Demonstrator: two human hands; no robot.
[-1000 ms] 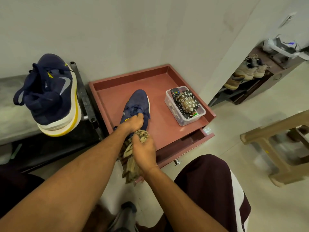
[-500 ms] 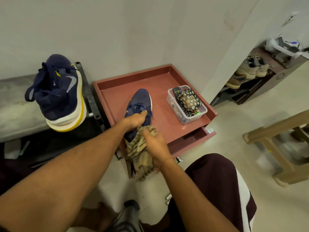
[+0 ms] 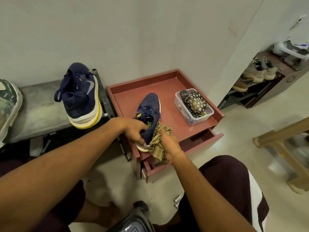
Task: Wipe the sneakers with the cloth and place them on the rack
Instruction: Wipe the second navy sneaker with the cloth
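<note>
The heel of the sneaker (image 3: pixel 150 104) hides behind both hands. The left hand (image 3: pixel 132 128) grips its collar; the right hand (image 3: pixel 169 144) clutches the bunched cloth (image 3: pixel 158 149) against its right side, near-left on the tray (image 3: pixel 132 96).

sneaker (image 3: pixel 150 104) navy, yellow | cloth (image 3: pixel 157 148) tan striped | tray (image 3: pixel 132 94) red-brown

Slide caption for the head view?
Left hand grips navy sneaker on red tray; right hand presses striped cloth against its heel.
</note>
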